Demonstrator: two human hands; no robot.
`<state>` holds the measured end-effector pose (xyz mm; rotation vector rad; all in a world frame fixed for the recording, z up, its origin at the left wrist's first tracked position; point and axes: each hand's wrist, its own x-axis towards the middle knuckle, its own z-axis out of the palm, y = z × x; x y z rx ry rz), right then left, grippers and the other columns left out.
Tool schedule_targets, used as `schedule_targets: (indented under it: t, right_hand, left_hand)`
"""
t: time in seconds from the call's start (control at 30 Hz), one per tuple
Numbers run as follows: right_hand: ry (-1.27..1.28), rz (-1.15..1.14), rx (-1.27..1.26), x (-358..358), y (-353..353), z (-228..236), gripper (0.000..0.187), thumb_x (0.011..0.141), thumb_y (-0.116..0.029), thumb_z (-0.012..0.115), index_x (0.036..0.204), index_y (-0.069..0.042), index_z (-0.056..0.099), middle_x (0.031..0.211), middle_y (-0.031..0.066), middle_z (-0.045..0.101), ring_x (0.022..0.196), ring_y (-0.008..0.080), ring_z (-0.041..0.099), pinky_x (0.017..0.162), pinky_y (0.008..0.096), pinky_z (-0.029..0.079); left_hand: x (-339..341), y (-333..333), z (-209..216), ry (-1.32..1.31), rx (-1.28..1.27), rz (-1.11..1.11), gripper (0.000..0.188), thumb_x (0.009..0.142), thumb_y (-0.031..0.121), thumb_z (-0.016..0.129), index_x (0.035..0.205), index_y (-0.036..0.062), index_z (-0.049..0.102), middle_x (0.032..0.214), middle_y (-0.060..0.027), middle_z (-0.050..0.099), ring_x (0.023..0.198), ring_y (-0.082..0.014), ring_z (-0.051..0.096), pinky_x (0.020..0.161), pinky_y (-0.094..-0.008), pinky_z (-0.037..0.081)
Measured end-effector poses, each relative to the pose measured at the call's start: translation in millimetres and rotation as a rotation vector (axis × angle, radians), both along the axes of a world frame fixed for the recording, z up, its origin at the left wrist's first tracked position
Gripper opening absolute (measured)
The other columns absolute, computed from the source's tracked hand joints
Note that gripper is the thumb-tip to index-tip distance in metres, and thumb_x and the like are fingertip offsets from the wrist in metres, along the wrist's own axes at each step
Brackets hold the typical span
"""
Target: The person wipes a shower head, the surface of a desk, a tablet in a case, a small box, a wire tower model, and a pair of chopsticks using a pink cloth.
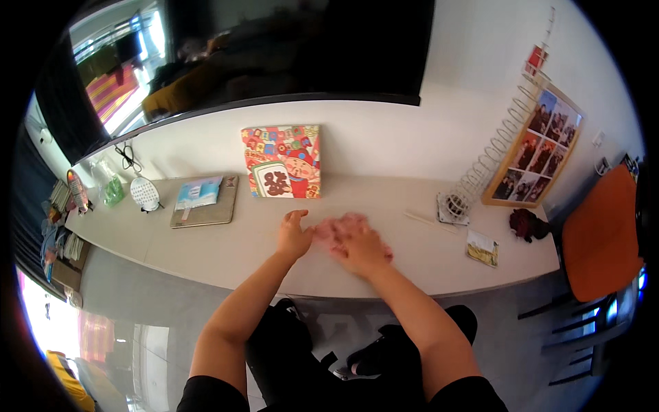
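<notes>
A crumpled pink cloth (pixel 338 228) lies on the pale table (pixel 254 257) in front of me. My right hand (pixel 362 253) is on top of it, slightly smeared by motion, with its fingers bunched into the fabric. Just left of the cloth is my left hand (pixel 295 235), its thumb and fingers apart and nothing in them. The left thumb comes close to the cloth's edge; whether it touches I cannot tell. Behind the hands a colourful square box (pixel 283 161) with a cartoon figure leans against the wall.
On the left are a closed laptop (pixel 202 214) with a blue-and-white packet (pixel 199 193) and a white oval stand (pixel 145 194). To the right stand a wire spiral (pixel 473 178), a photo frame (pixel 533 151), a small card (pixel 482 248) and a dark red bundle (pixel 528 224). An orange chair (pixel 600 237) stands beyond.
</notes>
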<state>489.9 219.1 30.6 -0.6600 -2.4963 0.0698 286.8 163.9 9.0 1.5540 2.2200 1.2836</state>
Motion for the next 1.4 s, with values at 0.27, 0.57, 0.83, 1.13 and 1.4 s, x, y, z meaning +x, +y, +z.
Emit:
schedule_targets:
  t: [0.27,0.57,0.83,1.13,1.4]
  right_hand:
    - [0.307,0.041,-0.236,36,20,23,0.02,0.08,-0.02,0.066,0.095,-0.008,0.066,0.106,0.0096,0.061,0.103,0.0337,0.053,0.087,0.0426,0.046]
    - [0.154,-0.246,0.062,-83,108,-25,0.03,0.087,-0.035,0.054,0.101,-0.013,0.069,0.128,0.01,0.05,0.115,0.0374,0.043,0.093,0.0522,0.038]
    - [0.096,-0.423,-0.325,-14,156,-15,0.018,0.078,-0.023,0.062,0.086,-0.009,0.07,0.118,0.0093,0.055,0.11,0.032,0.049,0.082,0.0443,0.048]
    - [0.001,-0.862,-0.556,45,184,47,0.034,0.08,-0.039,0.058,0.082,-0.007,0.069,0.089,0.0135,0.065,0.091,0.0317,0.059,0.08,0.0446,0.048]
    - [-0.087,-0.168,-0.155,-8,140,11,0.02,0.075,-0.025,0.063,0.089,-0.012,0.068,0.1,0.0064,0.064,0.106,0.0295,0.054,0.091,0.0455,0.043]
  left_hand:
    - [2,-30,7,0.263,-0.107,0.001,0.043,0.074,0.01,0.071,0.115,0.0066,0.06,0.131,-0.019,0.048,0.123,-0.0391,0.042,0.102,-0.0475,0.036]
    - [17,-11,10,0.433,-0.125,-0.1,0.049,0.073,0.017,0.073,0.119,0.0078,0.059,0.133,-0.0175,0.046,0.125,-0.0406,0.04,0.101,-0.0537,0.034]
    - [18,14,4,0.413,-0.191,-0.071,0.052,0.071,0.019,0.076,0.12,0.0086,0.059,0.139,-0.0183,0.041,0.131,-0.0414,0.033,0.105,-0.056,0.03]
    - [29,11,7,0.413,-0.142,-0.16,0.047,0.072,0.016,0.074,0.116,0.0078,0.06,0.14,-0.0176,0.041,0.133,-0.0406,0.032,0.105,-0.0547,0.029]
    - [7,9,8,0.399,-0.112,0.025,0.034,0.075,0.01,0.07,0.108,0.009,0.063,0.119,-0.0095,0.055,0.117,-0.0317,0.047,0.098,-0.0459,0.038]
